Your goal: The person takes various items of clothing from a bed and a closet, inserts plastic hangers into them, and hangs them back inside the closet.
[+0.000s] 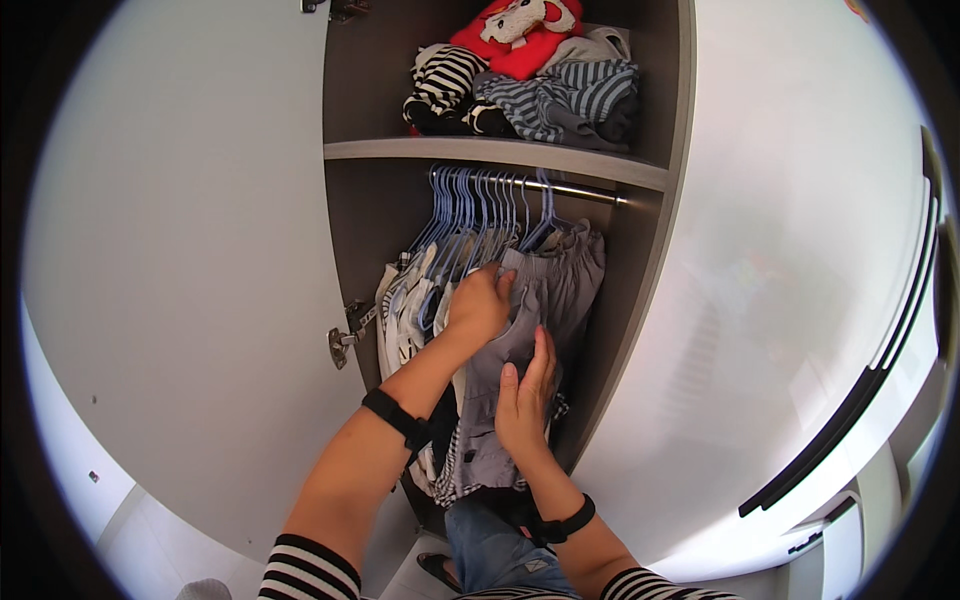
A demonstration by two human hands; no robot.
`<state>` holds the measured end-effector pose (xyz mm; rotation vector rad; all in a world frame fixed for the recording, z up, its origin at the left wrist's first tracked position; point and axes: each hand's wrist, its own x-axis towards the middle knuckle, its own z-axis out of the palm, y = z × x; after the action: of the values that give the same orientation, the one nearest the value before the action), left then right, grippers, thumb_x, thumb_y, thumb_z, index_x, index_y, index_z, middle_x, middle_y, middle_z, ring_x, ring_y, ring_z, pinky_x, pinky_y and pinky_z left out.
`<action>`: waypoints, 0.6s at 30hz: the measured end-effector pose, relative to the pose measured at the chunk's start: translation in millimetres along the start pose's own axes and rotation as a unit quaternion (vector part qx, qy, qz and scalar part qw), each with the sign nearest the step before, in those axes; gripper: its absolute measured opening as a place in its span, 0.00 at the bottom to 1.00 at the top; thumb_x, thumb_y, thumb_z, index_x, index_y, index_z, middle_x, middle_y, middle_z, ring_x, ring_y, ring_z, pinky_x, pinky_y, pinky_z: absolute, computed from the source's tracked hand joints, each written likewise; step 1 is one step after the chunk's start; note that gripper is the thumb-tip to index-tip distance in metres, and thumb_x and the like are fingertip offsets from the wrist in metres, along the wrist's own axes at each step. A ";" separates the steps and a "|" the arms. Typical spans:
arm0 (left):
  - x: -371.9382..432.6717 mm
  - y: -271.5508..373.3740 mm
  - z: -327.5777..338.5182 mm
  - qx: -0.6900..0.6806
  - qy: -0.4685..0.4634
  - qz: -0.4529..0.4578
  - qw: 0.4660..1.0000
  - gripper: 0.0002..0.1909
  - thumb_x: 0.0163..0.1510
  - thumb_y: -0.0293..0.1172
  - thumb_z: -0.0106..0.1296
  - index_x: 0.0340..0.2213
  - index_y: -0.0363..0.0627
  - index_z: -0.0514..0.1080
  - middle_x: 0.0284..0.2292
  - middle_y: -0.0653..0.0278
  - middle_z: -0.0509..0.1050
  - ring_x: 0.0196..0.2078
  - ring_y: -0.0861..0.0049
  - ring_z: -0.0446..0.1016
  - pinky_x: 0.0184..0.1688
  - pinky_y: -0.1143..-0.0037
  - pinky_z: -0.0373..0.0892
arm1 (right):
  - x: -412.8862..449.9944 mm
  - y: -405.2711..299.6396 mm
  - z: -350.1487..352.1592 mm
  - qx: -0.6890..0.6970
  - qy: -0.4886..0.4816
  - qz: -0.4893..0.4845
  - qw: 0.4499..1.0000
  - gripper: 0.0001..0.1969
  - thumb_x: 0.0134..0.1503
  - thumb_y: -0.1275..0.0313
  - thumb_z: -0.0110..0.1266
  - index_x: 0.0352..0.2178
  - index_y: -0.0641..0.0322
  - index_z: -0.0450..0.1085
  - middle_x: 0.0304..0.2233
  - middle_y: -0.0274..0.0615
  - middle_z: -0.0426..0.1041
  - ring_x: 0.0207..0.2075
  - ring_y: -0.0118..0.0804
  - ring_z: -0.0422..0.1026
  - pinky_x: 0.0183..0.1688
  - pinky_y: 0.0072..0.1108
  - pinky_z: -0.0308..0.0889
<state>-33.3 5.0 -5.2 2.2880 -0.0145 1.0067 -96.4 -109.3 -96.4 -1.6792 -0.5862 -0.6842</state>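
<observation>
Grey trousers [491,405] with a gathered elastic waistband hang at the right of a row of clothes in a wardrobe. My left hand [482,300] is at the waistband's left edge, its fingers partly hidden; whether they grip the cloth is unclear. My right hand [527,394] lies against the trouser leg lower down, fingers extended and thumb apart. Blue hangers [465,202] crowd the left part of a metal rail [592,195], and a few more hang further right. Light and striped garments [409,315] hang left of the trousers.
Above, a shelf [495,152] carries striped clothes [577,94] and a red plush item [525,34] with a white animal face. An open white door [187,262] with a metal hinge [341,345] stands at left. A glossy white panel [720,300] is at right.
</observation>
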 end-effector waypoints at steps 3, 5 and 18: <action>7.0 -0.6 8.2 -0.006 0.006 -0.006 1.000 0.17 0.58 0.40 0.48 0.34 0.33 0.72 0.28 0.38 0.74 0.35 0.42 0.73 0.37 0.59 0.69 | -4.1 1.9 -1.2 -0.024 0.008 -0.005 1.000 0.31 0.63 0.64 0.41 0.62 0.68 0.44 0.62 0.61 0.47 0.63 0.58 0.48 0.63 0.39 0.43; 8.8 -5.6 10.1 0.002 -0.014 -0.028 0.999 0.18 0.58 0.40 0.48 0.36 0.33 0.72 0.29 0.38 0.74 0.36 0.42 0.73 0.38 0.59 0.69 | -4.0 3.1 2.5 -0.039 0.010 -0.005 0.999 0.30 0.64 0.65 0.40 0.62 0.71 0.45 0.61 0.60 0.49 0.63 0.58 0.50 0.63 0.38 0.44; -53.2 -63.4 -44.9 -0.233 -0.238 -0.005 0.943 0.16 0.64 0.25 0.37 0.52 0.37 0.64 0.43 0.62 0.73 0.46 0.81 0.67 0.52 0.80 0.61 | 115.7 16.5 78.7 -0.055 -0.017 0.090 0.994 0.39 0.52 0.67 0.54 0.60 0.78 0.47 0.60 0.67 0.54 0.61 0.58 0.57 0.62 0.31 0.53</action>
<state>-84.7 68.2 -52.3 2.0218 -0.3987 0.3640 6.7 -33.2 -37.9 -1.8238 -0.4199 -0.5672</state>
